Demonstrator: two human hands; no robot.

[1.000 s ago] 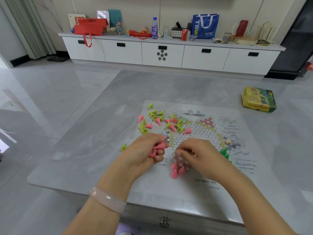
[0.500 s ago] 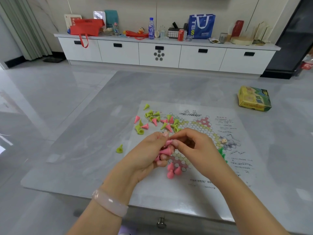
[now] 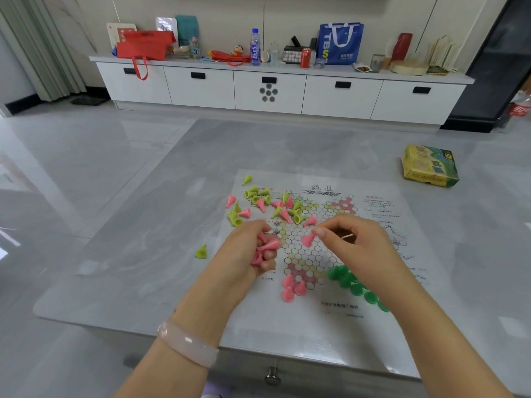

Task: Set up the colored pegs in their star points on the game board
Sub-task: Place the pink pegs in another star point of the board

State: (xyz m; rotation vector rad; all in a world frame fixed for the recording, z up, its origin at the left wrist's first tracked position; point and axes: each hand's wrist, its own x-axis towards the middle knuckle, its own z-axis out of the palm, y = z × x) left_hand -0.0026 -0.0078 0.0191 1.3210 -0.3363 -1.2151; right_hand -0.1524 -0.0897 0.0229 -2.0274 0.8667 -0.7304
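A paper game board (image 3: 382, 271) with a hexagon star grid lies on the grey table. My left hand (image 3: 247, 254) is shut on a bunch of pink pegs (image 3: 267, 247) at the board's left edge. My right hand (image 3: 356, 245) pinches a single pink peg (image 3: 308, 239) by its tip, above the middle of the grid. Three pink pegs (image 3: 291, 288) stand in the near star point. Dark green pegs (image 3: 349, 280) fill the near right point, partly behind my right forearm. Loose yellow-green and pink pegs (image 3: 267, 203) lie scattered over the far left of the board.
One yellow-green peg (image 3: 201, 251) lies alone on the table (image 3: 161, 225) left of the board. A yellow game box (image 3: 429, 165) sits at the far right of the table. A white sideboard (image 3: 270, 87) with bags and bottles stands beyond the floor.
My right hand drew a pink peg out of the bunch in my left hand and moved right with it, over the grid. The green pegs came into view.
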